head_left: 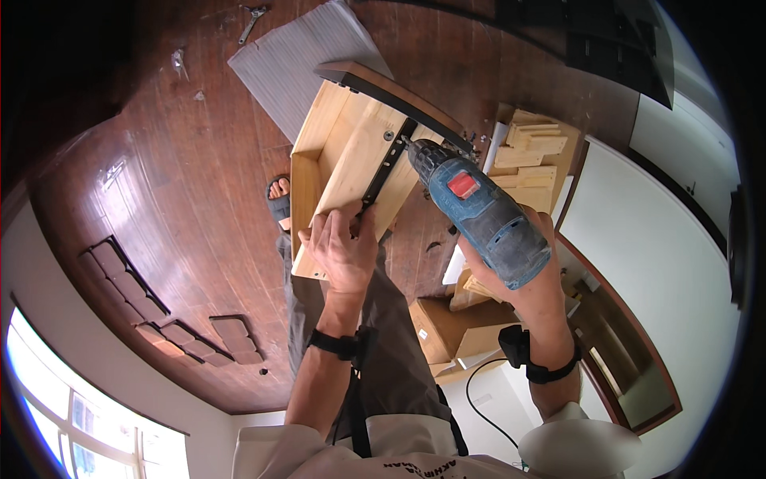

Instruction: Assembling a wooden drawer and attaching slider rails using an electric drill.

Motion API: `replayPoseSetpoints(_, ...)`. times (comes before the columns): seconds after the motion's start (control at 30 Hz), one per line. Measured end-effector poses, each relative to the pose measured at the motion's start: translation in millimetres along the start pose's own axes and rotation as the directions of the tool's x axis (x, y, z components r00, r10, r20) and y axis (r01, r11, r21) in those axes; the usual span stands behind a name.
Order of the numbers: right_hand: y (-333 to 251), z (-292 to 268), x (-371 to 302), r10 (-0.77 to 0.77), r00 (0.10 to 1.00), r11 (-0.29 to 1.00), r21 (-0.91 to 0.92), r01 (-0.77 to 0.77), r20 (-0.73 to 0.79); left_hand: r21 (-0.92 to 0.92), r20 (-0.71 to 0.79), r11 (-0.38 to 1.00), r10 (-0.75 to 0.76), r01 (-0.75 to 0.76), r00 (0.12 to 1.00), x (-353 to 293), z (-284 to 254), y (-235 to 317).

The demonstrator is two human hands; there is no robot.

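A pale wooden drawer box with a dark front panel stands tilted before me. Along its side wall lies a black metal drawer slide. My left hand grips the near end of the slide and the drawer's edge, fingers closed. In my right hand is a blue and black cordless drill, held by its grip. The drill's tip meets the slide near the dark front panel; whether a screw sits there is too small to tell. A round metal fitting shows in the wood beside the slide.
A grey foam sheet lies on the wooden floor beyond the drawer. Wooden pieces and an open cardboard box are to the right. Dark panels lie at left. A wrench is at the far left. My foot is beside the drawer.
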State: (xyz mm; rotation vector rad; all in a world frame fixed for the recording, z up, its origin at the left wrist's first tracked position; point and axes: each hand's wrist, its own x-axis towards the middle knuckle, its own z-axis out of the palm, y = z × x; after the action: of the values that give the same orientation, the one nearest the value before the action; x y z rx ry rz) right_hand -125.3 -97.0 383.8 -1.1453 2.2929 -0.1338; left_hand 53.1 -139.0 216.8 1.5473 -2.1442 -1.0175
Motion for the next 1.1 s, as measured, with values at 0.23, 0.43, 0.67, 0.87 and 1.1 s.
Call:
replayPoseSetpoints(0.23,-1,-7,9,-0.057,0.996,0.997,-0.039,0.060,0.069,0.008,0.004,1.000,-0.011,0.011,1.000,0,-3,0)
replayPoseSetpoints(0.43,1,-2,4,-0.156,0.988,0.985,-0.076,0.154,-0.017,-0.005,0.003,1.000,-0.005,0.005,1.000,2,-3,3)
replayPoseSetpoints(0.67,7,-9,7,-0.181,0.983,0.976,-0.113,0.184,0.038,-0.004,0.006,1.000,0.008,-0.008,1.000,2,-1,5)
replayPoseSetpoints(0.87,-19,-23,26,0.305,0.875,0.951,-0.065,-0.304,0.376,0.014,0.006,1.000,0.001,-0.001,1.000,0,-4,-1)
replayPoseSetpoints(1.1,4,-22,19,-0.082,0.995,0.997,0.015,0.081,0.064,0.016,0.032,0.999,0.045,-0.046,0.998,3,-4,-1)
